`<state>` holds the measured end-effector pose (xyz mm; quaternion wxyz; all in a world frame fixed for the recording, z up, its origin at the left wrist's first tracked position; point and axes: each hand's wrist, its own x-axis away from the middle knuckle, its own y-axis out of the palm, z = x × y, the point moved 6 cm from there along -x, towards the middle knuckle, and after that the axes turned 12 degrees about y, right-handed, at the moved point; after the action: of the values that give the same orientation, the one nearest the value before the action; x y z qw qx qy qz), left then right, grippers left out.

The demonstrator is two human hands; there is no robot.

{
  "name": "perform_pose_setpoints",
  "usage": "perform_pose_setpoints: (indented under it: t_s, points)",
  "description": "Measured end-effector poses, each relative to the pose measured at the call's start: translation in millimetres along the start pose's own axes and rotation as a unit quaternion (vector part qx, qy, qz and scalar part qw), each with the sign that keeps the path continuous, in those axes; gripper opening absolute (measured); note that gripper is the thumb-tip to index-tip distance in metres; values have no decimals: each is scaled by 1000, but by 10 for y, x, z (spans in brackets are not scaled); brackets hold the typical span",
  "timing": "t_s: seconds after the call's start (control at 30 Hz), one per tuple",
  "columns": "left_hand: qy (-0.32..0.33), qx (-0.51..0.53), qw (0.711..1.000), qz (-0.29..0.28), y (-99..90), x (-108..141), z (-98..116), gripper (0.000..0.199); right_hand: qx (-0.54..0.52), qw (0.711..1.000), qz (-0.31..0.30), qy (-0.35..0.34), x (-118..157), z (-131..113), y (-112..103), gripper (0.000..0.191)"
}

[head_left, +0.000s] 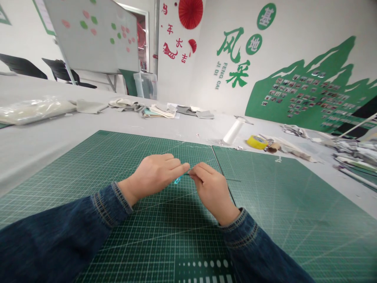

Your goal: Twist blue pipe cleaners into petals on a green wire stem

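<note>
My left hand [157,173] and my right hand [212,188] meet fingertip to fingertip above the green cutting mat [118,157]. Below the left fingers shows a small translucent blue piece [177,180], mostly covered by the hand. The left fingers are closed around it; its kind is too small to tell. Pinched in the right fingertips is a thin dark rod or wire [234,180], whose straight end sticks out to the right beyond the hand. A short bit of it also shows between the two hands.
A second green mat [265,188] adjoins on the right. Behind lie fabric pieces [159,111], a white roll [234,131], a yellow tape roll [257,142] and a plastic-wrapped bundle [38,110]. More cloth and strips [359,151] lie at the far right.
</note>
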<state>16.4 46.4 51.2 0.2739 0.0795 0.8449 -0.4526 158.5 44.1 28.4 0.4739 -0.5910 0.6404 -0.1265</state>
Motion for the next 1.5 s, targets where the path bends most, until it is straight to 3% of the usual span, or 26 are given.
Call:
perform_pose_setpoints:
  t_s: [0.13, 0.23, 0.37, 0.43, 0.5, 0.57, 0.7, 0.83, 0.93, 1.07, 1.2, 1.33, 1.5]
  points:
    - [-129, 119, 984, 13, 175, 126, -254, 24, -109, 992, -58, -2, -23, -36, 23, 20]
    - [-217, 266, 939, 27, 335, 176, -371, 21, -223, 970, -69, 62, -56, 20, -5, 16]
    - [-285, 404, 869, -5, 519, 167, -333, 21, -378, 905, -72, 181, -67, 181, 32, 7]
    - [-287, 441, 850, -19, 563, 142, -264, 21, -430, 873, -42, 225, -62, 276, 58, 5]
    - [-264, 448, 854, -19, 558, 108, -194, 21, -447, 857, 3, 255, -52, 366, 74, 6]
    - [-225, 422, 878, -21, 523, 72, -124, 22, -428, 860, 29, 276, -42, 428, 98, 6]
    - [-153, 287, 945, -32, 392, 27, -15, 23, -303, 912, 40, 274, -41, 429, 101, 3]
    - [-73, 107, 991, -37, 190, -19, 64, 23, -127, 976, 91, 152, -50, 236, -36, 13]
    - [-23, 29, 999, -27, 72, -41, 90, 23, -60, 994, 68, 64, -38, 99, -38, 19]
    - [-21, 5, 1000, -7, 47, -7, 21, 24, -56, 998, -16, 3, -23, 23, 55, 20]
    - [-145, 120, 982, 11, 183, 107, -230, 23, -139, 988, -69, -13, -24, -37, 66, 21]
    - [-258, 296, 920, 20, 390, 198, -408, 20, -256, 961, -81, 62, -49, 2, 17, 16]
    - [-290, 378, 879, -16, 516, 177, -349, 21, -419, 884, -42, 204, -56, 237, 40, 7]
